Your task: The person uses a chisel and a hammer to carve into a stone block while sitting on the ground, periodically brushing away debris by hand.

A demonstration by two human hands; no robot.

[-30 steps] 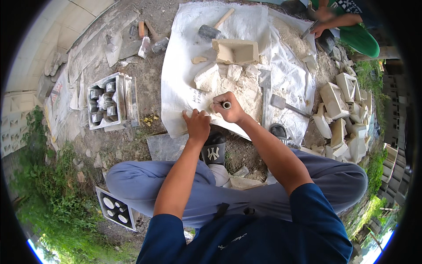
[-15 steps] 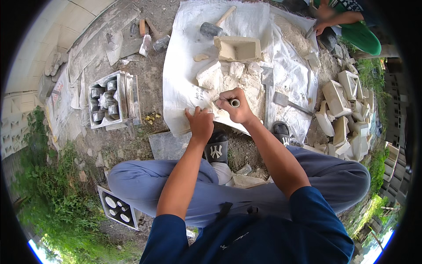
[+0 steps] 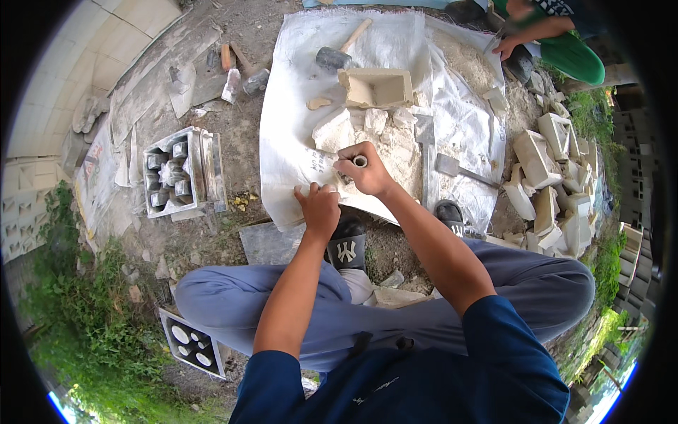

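Note:
My right hand (image 3: 366, 169) is closed round a tool with a round, hollow handle end (image 3: 360, 161). The tool's working end is mostly hidden under the fist, low over the white woven sheet (image 3: 286, 134). Left of it, my left hand (image 3: 321, 208) rests on the sheet's near edge, its fingers spread and apart from the right hand. Just beyond the right fist lie pale broken chunks (image 3: 333, 131) and loose crumbs. Farther back on the sheet sits a pale, hollow block (image 3: 378, 88) with its cavity facing up.
A black-headed mallet (image 3: 332, 59) lies beyond the block. To the right are a flat metal blade tool (image 3: 452, 167) and a pile of pale blocks (image 3: 540, 159). A metal mould (image 3: 173, 173) stands left. Another person's hand (image 3: 505, 48) is at the far right.
My right hand has moved a little left with the tool, closer above my left hand. The left hand stays at the sheet's near edge. The whole view has shifted slightly.

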